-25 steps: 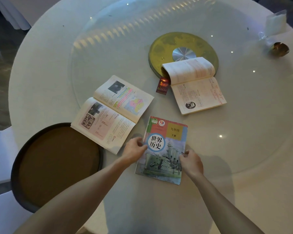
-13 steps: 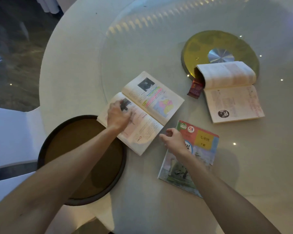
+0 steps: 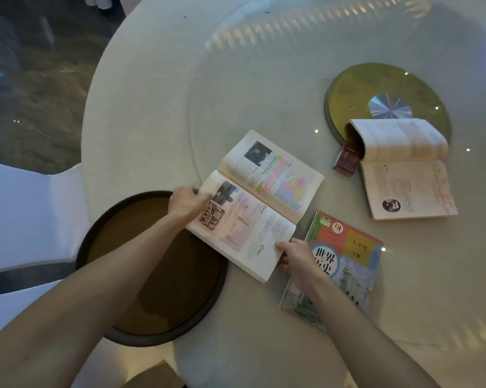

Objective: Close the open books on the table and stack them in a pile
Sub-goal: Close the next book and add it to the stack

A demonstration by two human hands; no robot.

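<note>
An open book with pictures and a map (image 3: 267,191) lies in the middle of the round table, its near half lifted a little. My left hand (image 3: 186,202) grips the left edge of that near half. My right hand (image 3: 295,254) pinches the same half at its lower right corner. A closed book with a colourful cover (image 3: 351,264) lies flat just right of it, partly under my right forearm. A second open book (image 3: 407,177) rests farther right, its top pages curled over.
A dark round tray (image 3: 163,326) sits at the table's near left edge, partly under the held book. A gold turntable disc (image 3: 348,91) is at the back right, with a small red box (image 3: 346,161) beside it. White chair covers (image 3: 26,214) stand left.
Both hands left the closed book and moved left onto the open picture book. Its near half has lifted off the table.
</note>
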